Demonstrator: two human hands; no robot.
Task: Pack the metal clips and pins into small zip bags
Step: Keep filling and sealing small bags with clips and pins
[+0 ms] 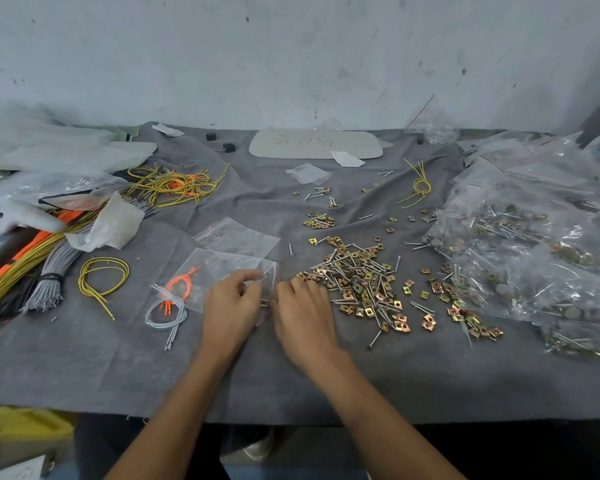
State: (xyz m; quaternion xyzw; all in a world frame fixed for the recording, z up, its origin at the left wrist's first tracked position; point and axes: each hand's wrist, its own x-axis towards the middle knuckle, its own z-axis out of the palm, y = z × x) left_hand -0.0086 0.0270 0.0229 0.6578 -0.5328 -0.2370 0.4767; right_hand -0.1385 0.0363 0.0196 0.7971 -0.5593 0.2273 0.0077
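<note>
The small zip bag (222, 268) lies flat on the grey cloth (291, 386) that covers the desk, a little left of the middle and nearer the front edge than the back. The left hand (231, 303) pinches its right-hand edge between thumb and curled fingers, lifting that edge slightly. The right hand (303, 315) sits just beside it, back upward, with its fingers bent down onto the near-left fringe of the pile of metal clips and pins (361, 285); whether those fingers hold anything cannot be told. The pile spreads loose across the middle of the desk toward the right edge, brass-coloured square clips mixed with thin silver pins. Smaller clusters of clips (317, 220) lie behind it toward the back edge.

A second empty zip bag (238, 237) lies just behind the first, partly under it. Orange wires (181, 282) show through the first bag's left part; inside or beneath it is unclear. White wires (168, 313) lie at its front-left corner, and a yellow wire loop (101, 275) further left. Along the right edge sits a heap of filled clear bags (520, 258) holding clips and pins. At the left edge lies a grey wire bundle (49, 282) beside yellow and orange ones, with a yellow tangle (174, 185) behind. A pale flat plate (316, 143) with handwriting rests at the back edge
</note>
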